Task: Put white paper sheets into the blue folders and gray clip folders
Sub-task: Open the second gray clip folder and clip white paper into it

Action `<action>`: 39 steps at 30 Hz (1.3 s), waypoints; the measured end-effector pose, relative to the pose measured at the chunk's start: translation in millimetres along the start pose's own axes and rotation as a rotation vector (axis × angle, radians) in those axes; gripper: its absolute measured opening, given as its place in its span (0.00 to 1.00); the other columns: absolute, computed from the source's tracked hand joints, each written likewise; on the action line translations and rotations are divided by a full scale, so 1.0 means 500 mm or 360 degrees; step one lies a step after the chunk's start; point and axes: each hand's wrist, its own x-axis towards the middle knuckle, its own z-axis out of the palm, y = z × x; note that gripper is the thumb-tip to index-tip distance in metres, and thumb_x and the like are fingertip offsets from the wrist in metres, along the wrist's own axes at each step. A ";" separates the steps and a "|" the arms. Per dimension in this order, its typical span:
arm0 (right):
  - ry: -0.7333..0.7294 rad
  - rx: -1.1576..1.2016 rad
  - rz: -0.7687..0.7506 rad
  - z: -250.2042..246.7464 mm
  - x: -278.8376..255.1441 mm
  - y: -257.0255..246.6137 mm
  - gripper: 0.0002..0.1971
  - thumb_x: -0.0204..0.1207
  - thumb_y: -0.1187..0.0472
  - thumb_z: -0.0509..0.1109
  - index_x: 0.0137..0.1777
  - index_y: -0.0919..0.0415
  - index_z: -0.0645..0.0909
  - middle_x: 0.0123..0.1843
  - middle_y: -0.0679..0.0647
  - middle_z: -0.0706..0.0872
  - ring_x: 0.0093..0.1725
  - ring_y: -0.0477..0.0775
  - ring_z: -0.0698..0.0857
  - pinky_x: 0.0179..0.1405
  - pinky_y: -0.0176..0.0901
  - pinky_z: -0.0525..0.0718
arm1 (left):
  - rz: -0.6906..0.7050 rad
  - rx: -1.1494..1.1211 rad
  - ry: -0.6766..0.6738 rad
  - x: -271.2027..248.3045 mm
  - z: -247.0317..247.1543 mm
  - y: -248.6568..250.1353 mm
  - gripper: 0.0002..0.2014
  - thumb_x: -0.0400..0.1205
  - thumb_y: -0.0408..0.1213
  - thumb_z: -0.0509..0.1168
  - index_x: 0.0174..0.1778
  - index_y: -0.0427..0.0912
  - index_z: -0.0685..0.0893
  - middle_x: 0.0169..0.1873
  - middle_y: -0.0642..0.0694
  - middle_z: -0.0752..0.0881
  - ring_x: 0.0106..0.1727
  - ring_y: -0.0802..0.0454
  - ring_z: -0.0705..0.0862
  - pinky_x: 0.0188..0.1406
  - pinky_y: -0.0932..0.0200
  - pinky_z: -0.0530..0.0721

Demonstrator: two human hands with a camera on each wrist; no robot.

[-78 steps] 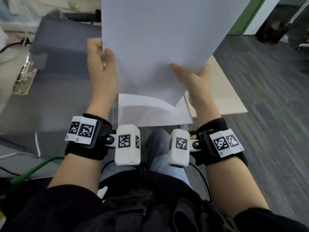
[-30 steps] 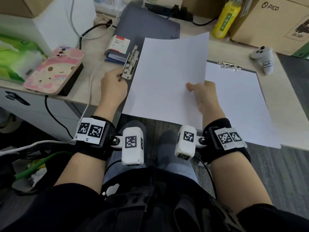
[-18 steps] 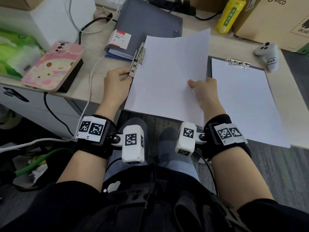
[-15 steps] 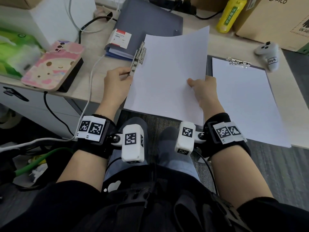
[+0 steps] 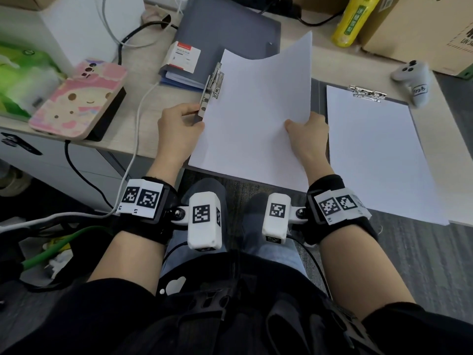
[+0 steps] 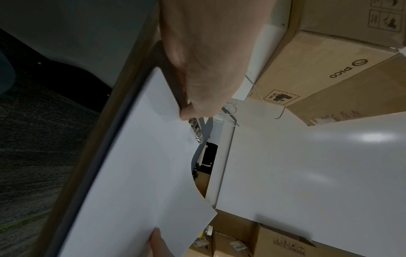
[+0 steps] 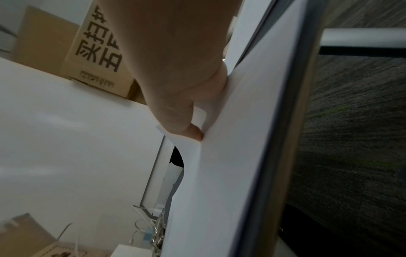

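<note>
A white paper sheet (image 5: 256, 111) lies over the desk's front edge, its far edge curling up. My right hand (image 5: 297, 126) pinches its right edge, thumb on top (image 7: 191, 130). My left hand (image 5: 198, 116) pinches the near end of a metal clip (image 5: 211, 88) at the sheet's left edge. The sheet hides the gray clip folder under it, except a dark rim (image 6: 105, 139). A second gray clip folder (image 5: 399, 102) on the right holds paper (image 5: 371, 155) under its clip (image 5: 367, 92). A blue folder (image 5: 230, 26) lies behind.
On the left lie a phone in a pink case (image 5: 76, 98) and a white cable (image 5: 138, 119). A small red-and-white box (image 5: 183, 56) sits on the blue folder. At the back right are a yellow bottle (image 5: 353, 19), a cardboard box (image 5: 422, 29) and a white controller (image 5: 412, 80).
The sheet came down from in front of my face onto the desk. My left hand let go of it and took the clip. The sheet's left edge has slid toward the clip.
</note>
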 end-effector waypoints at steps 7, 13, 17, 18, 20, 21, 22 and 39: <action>0.0084 -0.0569 -0.0205 0.012 -0.022 0.003 0.36 0.77 0.52 0.68 0.78 0.68 0.57 0.74 0.61 0.72 0.68 0.66 0.78 0.57 0.53 0.78 | 0.0042 0.0296 -0.0004 0.005 0.002 0.012 0.19 0.74 0.25 0.64 0.61 0.38 0.84 0.59 0.45 0.87 0.58 0.53 0.84 0.57 0.66 0.77; -0.0057 -0.0901 -0.0178 0.017 -0.001 0.000 0.36 0.78 0.48 0.66 0.76 0.72 0.59 0.74 0.65 0.64 0.74 0.66 0.64 0.69 0.56 0.70 | 0.0156 0.0776 -0.0071 0.039 0.021 0.027 0.16 0.72 0.31 0.63 0.56 0.36 0.80 0.62 0.35 0.79 0.61 0.39 0.79 0.48 0.55 0.73; -0.0177 -0.1011 -0.0129 0.016 0.009 -0.005 0.32 0.80 0.46 0.64 0.74 0.70 0.63 0.76 0.64 0.61 0.76 0.65 0.60 0.74 0.55 0.62 | 0.0217 0.0824 -0.0128 0.076 0.046 0.038 0.16 0.67 0.40 0.58 0.47 0.37 0.80 0.54 0.32 0.82 0.57 0.32 0.77 0.48 0.54 0.70; -0.0201 -0.1037 -0.0124 0.017 0.011 -0.005 0.30 0.80 0.46 0.63 0.72 0.69 0.65 0.76 0.64 0.61 0.76 0.65 0.59 0.75 0.55 0.61 | 0.0217 0.0824 -0.0135 0.084 0.053 0.042 0.16 0.66 0.41 0.56 0.45 0.38 0.79 0.54 0.33 0.83 0.57 0.32 0.77 0.50 0.53 0.70; -0.0234 -0.1085 -0.0107 0.017 0.015 -0.006 0.29 0.81 0.46 0.61 0.72 0.69 0.66 0.77 0.64 0.61 0.77 0.65 0.59 0.75 0.55 0.60 | 0.0197 0.0837 -0.0152 0.097 0.066 0.055 0.14 0.68 0.40 0.56 0.44 0.38 0.76 0.55 0.34 0.82 0.59 0.31 0.76 0.53 0.52 0.69; -0.0246 -0.1104 -0.0099 0.018 0.017 -0.007 0.30 0.81 0.46 0.61 0.73 0.69 0.65 0.77 0.64 0.60 0.77 0.65 0.58 0.76 0.55 0.59 | 0.0187 0.0845 -0.0166 0.102 0.072 0.060 0.10 0.70 0.38 0.56 0.44 0.38 0.75 0.56 0.34 0.82 0.60 0.31 0.75 0.53 0.52 0.70; -0.0257 -0.1119 -0.0089 0.018 0.017 -0.007 0.31 0.82 0.46 0.60 0.75 0.70 0.63 0.78 0.64 0.59 0.78 0.65 0.57 0.76 0.55 0.58 | 0.0187 0.0838 -0.0178 0.105 0.078 0.065 0.06 0.72 0.36 0.57 0.43 0.39 0.73 0.56 0.33 0.81 0.61 0.30 0.75 0.54 0.51 0.70; -0.0355 -0.1198 -0.0059 0.020 0.012 -0.012 0.35 0.84 0.46 0.55 0.81 0.70 0.52 0.80 0.65 0.54 0.80 0.63 0.53 0.77 0.54 0.56 | 0.0333 0.0051 0.0150 0.084 0.057 0.066 0.12 0.78 0.35 0.66 0.57 0.43 0.85 0.46 0.58 0.85 0.44 0.61 0.85 0.47 0.68 0.83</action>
